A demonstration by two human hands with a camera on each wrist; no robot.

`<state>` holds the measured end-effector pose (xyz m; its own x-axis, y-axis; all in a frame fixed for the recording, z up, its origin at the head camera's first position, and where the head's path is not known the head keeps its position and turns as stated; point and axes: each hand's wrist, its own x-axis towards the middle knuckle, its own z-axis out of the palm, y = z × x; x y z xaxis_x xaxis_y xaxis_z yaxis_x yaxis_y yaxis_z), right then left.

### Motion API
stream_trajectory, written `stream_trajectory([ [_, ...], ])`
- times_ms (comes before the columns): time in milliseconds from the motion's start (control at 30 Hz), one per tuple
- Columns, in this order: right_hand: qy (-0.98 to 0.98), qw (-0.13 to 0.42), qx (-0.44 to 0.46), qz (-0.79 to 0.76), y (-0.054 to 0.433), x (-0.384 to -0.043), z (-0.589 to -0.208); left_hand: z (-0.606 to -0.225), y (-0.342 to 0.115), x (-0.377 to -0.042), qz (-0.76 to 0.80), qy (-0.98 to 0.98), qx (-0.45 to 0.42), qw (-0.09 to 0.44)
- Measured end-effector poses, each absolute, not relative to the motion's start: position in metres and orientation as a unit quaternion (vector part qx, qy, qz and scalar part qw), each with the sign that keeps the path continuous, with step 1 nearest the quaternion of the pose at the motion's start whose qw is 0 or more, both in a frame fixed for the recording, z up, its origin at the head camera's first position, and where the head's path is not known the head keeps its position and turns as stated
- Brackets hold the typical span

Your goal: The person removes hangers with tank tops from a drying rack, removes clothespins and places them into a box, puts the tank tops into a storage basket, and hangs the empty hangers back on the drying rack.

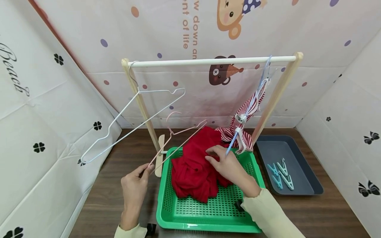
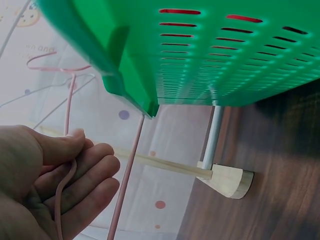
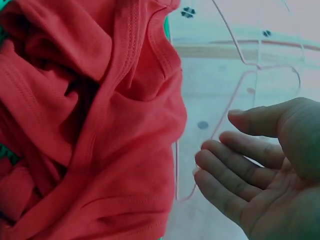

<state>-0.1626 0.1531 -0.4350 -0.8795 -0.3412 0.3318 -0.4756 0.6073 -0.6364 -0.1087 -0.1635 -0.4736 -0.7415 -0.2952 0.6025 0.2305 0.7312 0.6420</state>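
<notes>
My left hand (image 1: 135, 185) pinches one end of a pink clothes hanger (image 1: 186, 142) between thumb and fingers, left of the green basket (image 1: 208, 225). In the left wrist view the pink wire runs under the thumb and across the palm of the left hand (image 2: 70, 175). My right hand (image 1: 227, 165) hovers over the basket with fingers loosely bent and nothing between them. Below and beside it lies a crumpled red garment (image 1: 194, 175). The right wrist view shows the right hand (image 3: 255, 160) apart from the red garment (image 3: 125, 130).
A wooden rack with a white bar (image 1: 208, 61) stands behind the basket. From it hang a white hanger (image 1: 119, 115) at left and a striped red-and-white garment (image 1: 250, 105) on a blue hanger at right. A grey tray (image 1: 306, 185) holds several clothespins (image 1: 281, 175).
</notes>
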Motion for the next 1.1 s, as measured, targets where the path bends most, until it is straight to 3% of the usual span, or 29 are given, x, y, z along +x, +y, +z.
stream_trajectory([
  [233,-0.895,0.155,0.238,0.345,0.133,-0.188,-0.447,-0.472,-0.164,-0.109,-0.351,-0.864,0.013,0.36],
  [500,-0.926,0.127,0.216,0.282,0.132,-0.202,-0.465,-0.472,-0.164,-0.109,-0.35,-0.866,0.005,0.357],
  [667,-0.916,0.166,0.248,0.267,0.137,-0.209,-0.471,-0.471,-0.163,-0.111,-0.352,-0.865,0.003,0.358],
  [967,-0.885,0.213,0.243,0.335,0.139,-0.214,-0.473,-0.473,-0.163,-0.113,-0.352,-0.866,0.012,0.355],
  [1100,-0.845,0.258,0.248,0.397,0.139,-0.214,-0.471,-0.473,-0.163,-0.113,-0.359,-0.865,0.016,0.349],
])
